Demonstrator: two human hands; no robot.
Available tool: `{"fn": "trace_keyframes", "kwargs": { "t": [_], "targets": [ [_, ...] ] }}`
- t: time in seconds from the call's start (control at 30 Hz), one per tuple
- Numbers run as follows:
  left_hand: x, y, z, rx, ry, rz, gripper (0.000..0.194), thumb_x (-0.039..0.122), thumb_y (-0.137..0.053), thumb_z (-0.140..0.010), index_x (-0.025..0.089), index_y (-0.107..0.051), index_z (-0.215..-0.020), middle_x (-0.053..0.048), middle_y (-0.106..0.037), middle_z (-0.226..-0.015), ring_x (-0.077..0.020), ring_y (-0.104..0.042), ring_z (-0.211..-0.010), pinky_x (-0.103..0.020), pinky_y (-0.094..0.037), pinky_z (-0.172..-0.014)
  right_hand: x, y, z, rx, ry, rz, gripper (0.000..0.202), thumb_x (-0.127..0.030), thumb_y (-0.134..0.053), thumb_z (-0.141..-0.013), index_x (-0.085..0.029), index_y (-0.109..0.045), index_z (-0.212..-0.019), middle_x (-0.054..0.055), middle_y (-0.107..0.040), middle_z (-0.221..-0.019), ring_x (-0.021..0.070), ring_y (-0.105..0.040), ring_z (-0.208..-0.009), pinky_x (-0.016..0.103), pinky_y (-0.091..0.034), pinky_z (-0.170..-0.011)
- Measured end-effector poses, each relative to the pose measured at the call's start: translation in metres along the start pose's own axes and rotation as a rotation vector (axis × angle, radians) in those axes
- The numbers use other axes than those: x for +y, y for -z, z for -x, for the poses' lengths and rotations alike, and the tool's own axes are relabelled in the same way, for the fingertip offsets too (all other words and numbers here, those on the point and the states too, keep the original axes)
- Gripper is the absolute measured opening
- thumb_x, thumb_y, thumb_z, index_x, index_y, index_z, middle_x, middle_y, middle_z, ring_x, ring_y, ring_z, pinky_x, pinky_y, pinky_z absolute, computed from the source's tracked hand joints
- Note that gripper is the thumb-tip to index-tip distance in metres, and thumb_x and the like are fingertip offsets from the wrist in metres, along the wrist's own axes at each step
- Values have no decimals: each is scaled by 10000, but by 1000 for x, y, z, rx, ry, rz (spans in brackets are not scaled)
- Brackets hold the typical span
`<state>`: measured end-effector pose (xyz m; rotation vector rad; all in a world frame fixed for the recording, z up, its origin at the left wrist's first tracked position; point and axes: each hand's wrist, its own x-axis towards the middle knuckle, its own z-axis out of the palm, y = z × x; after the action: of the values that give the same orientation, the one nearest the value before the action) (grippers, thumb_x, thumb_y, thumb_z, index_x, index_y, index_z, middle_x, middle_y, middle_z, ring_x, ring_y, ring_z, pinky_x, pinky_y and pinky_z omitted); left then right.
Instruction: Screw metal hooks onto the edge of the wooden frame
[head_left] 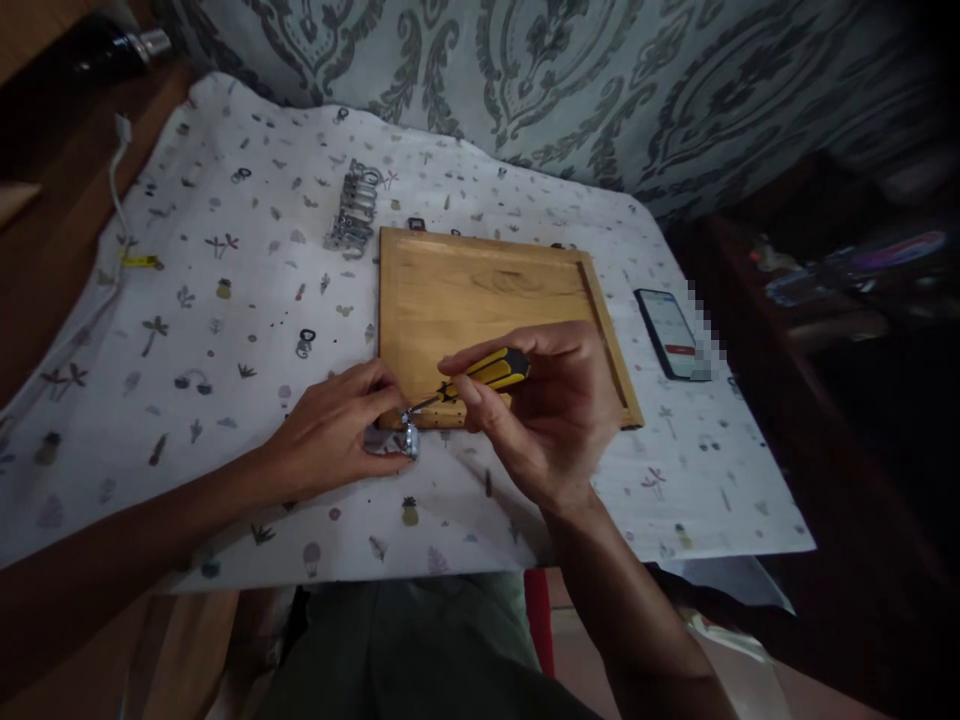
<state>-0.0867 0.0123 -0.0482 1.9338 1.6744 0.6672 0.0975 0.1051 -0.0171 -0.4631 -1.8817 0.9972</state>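
My left hand (337, 430) pinches a small silver metal hinge (411, 438) at the near left corner of a framed wooden panel (480, 290), which looks like a cabinet door and lies flat on the cloth. Between the thumb and fingers of my right hand (555, 410) is a yellow and black screwdriver (491, 372). Its shaft slants down to the left, and the tip meets the upper end of the hinge. My fingers hide part of the hinge, so I cannot tell whether a screw sits under the tip.
Several more metal hinges (354, 212) lie in a row beyond the panel's left side. A phone (671, 335) rests to the right of the panel. White patterned cloth (247, 500) covers the table. A white cable (116, 190) hangs at the left, and a patterned wall covering (525, 80) stands behind.
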Motion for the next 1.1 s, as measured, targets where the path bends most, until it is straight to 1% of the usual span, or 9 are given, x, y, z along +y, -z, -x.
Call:
{"fn": "trace_keyframes", "kwargs": {
  "t": [0.2,0.33,0.5,0.57,0.63,0.77,0.93,1.0,1.1],
  "targets": [
    [1,0,0,1,-11,-18,329,278,-757,-806,239,-666,-1120,-38,-640,-1157,-248,-655,-1074,-352,-541,-824,-3,4,0,-107,-47,43,313,-345,-607,-1025,-310,-592,-1335,35,-710,-1130,176,-742,-882,322,-677,-690],
    [-1,-1,0,7,-17,-12,279,294,-752,-807,218,-668,-1062,-30,-625,-1101,-232,-653,-1015,-331,-526,-778,-9,8,1,-153,-71,94,357,-365,-515,-1064,-321,-571,-1414,59,-708,-1157,175,-732,-863,316,-664,-673],
    [-1,-1,1,-4,-1,-7,308,315,-738,-811,233,-668,-1099,-31,-618,-1151,-233,-644,-1030,-324,-526,-797,-11,3,-3,-88,16,99,179,-295,-662,-992,-263,-683,-1166,23,-715,-1016,129,-643,-689,279,-573,-572],
    [-1,0,1,-4,1,-9,298,317,-729,-814,235,-667,-1094,-27,-622,-1137,-226,-645,-1003,-326,-527,-802,-11,0,-5,-45,43,93,80,-262,-717,-952,-246,-678,-1020,2,-690,-905,127,-615,-671,277,-530,-560],
    [-1,-1,1,3,1,-11,261,317,-725,-815,231,-668,-1055,-25,-623,-1118,-226,-647,-997,-325,-524,-797,-11,-3,-5,-27,16,76,107,-250,-749,-926,-241,-644,-944,-9,-674,-855,119,-588,-628,281,-499,-538],
    [-2,-2,2,13,-7,-12,235,320,-727,-815,229,-667,-1024,-24,-624,-1095,-228,-648,-999,-328,-520,-797,-11,-4,-4,-52,-105,32,171,-317,-755,-926,-242,-614,-984,-14,-672,-868,99,-540,-559,265,-470,-473],
    [-1,-1,1,4,-5,-7,251,312,-736,-814,235,-684,-1046,-25,-628,-1120,-232,-654,-1026,-333,-525,-796,-15,-1,-3,-147,-152,-34,297,-407,-597,-1023,-255,-612,-1279,26,-680,-1021,105,-602,-641,260,-547,-536],
    [-1,-1,1,5,-3,2,266,309,-738,-813,246,-691,-1068,-24,-635,-1156,-233,-656,-1050,-338,-531,-818,-17,-2,-3,-142,-163,-74,265,-407,-604,-1018,-249,-632,-1229,25,-685,-1024,90,-588,-608,246,-543,-517],
    [-2,-3,2,23,-8,14,279,306,-748,-807,248,-690,-1074,-29,-644,-1202,-239,-656,-1084,-351,-539,-864,-18,-8,-6,-53,-199,-97,205,-402,-716,-947,-226,-628,-1002,-3,-684,-922,65,-538,-545,207,-479,-449]
  ]
}}
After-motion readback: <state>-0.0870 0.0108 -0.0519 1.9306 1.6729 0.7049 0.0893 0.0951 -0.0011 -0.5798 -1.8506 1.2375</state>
